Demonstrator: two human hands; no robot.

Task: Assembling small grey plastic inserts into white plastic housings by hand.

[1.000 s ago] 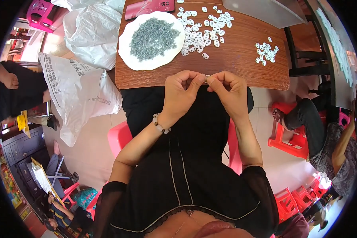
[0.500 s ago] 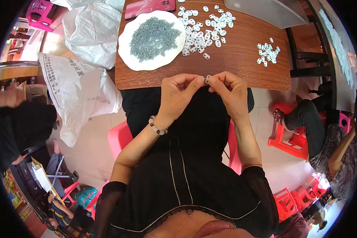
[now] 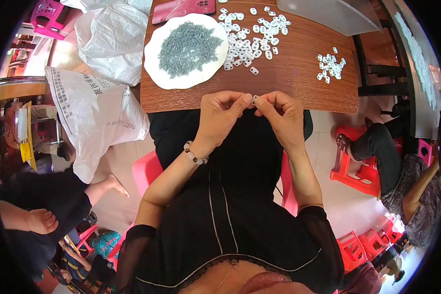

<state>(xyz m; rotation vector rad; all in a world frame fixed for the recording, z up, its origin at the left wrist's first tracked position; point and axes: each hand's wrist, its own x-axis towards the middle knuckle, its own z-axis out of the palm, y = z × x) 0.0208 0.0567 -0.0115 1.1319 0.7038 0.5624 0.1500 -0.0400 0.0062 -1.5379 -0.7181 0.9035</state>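
Just past the table's front edge, both of my hands meet at their fingertips around one small white plastic piece (image 3: 254, 100). Thumb and fingers of my left hand (image 3: 219, 118) pinch one side of it; my right hand (image 3: 284, 120) pinches the other. Fingertips cover most of the piece, so anything inside it is hidden. Beyond my left hand, a white scalloped plate (image 3: 154, 71) holds a heap of thin grey, spring-like cylinders (image 3: 190, 49). Loose white oval pieces with two holes (image 3: 252, 46) lie to its right. A smaller group of white pieces (image 3: 331, 66) sits at the table's right.
The brown wooden table (image 3: 299, 90) carries a pink phone (image 3: 183, 11) and a grey-white bin (image 3: 330, 13) at its far side. White woven sacks (image 3: 95, 115) stand at the left. Red stools (image 3: 355, 171) and a seated person (image 3: 409, 196) are at the right; another person (image 3: 39, 215) is close at left.
At the left, the other person has moved nearer along my side, and a hand and bare foot now show. My hands have barely shifted and keep their pinch.
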